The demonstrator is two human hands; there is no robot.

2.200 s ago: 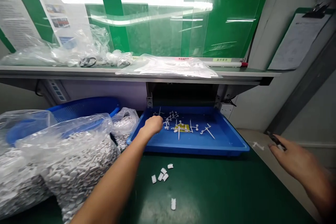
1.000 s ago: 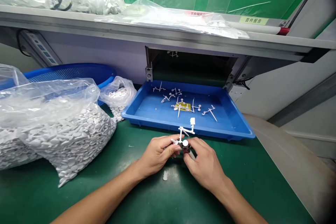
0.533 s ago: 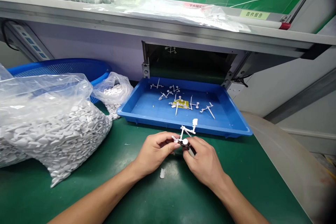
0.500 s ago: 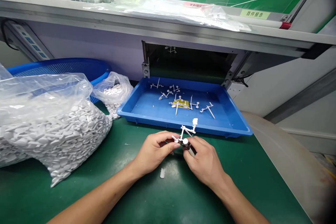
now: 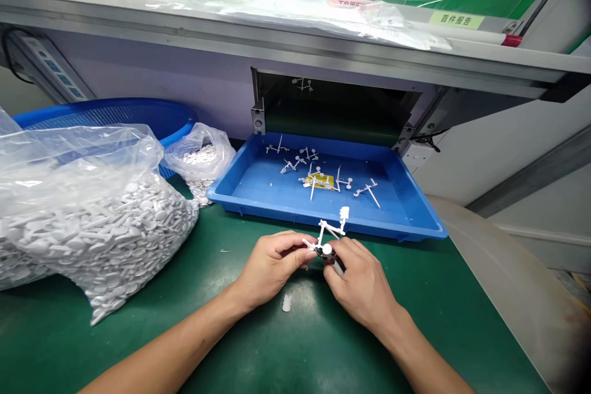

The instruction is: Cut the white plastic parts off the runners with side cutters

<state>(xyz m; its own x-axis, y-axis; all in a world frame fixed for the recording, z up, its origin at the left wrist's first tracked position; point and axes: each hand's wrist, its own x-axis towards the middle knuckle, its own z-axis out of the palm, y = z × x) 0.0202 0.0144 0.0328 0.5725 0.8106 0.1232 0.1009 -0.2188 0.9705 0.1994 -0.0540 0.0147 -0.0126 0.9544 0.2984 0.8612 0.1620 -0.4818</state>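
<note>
Over the green tabletop [image 5: 434, 314], a branched white part [image 5: 321, 235] held up

Just this side of the blue tray [image 5: 249, 188], I have the branched white part raised off the tabletop, its block-shaped end overlapping the tray's near rim from where I look. My left hand [image 5: 274, 261] pinches it between thumb and fingers. My right hand [image 5: 362, 277] is wrapped around a pale-handled tool [image 5: 338, 268]; its dark head sits at the part, close by a round disc, and I cannot tell whether its tips touch. Nearer me, a loose white piece [image 5: 287, 303] lies on the tabletop. Inside the tray, similar white parts [image 5: 368, 189] lie scattered, some over a yellow label [image 5: 327, 180]. To my left slumps a large clear bag [image 5: 138, 228] of white pieces, with a smaller bag [image 5: 201, 157] and a blue basket [image 5: 115, 112] behind. Beyond the tray, a dark opening [image 5: 332, 120] shows one more white part [image 5: 303, 84], beneath a metal-edged shelf [image 5: 207, 34].
</note>
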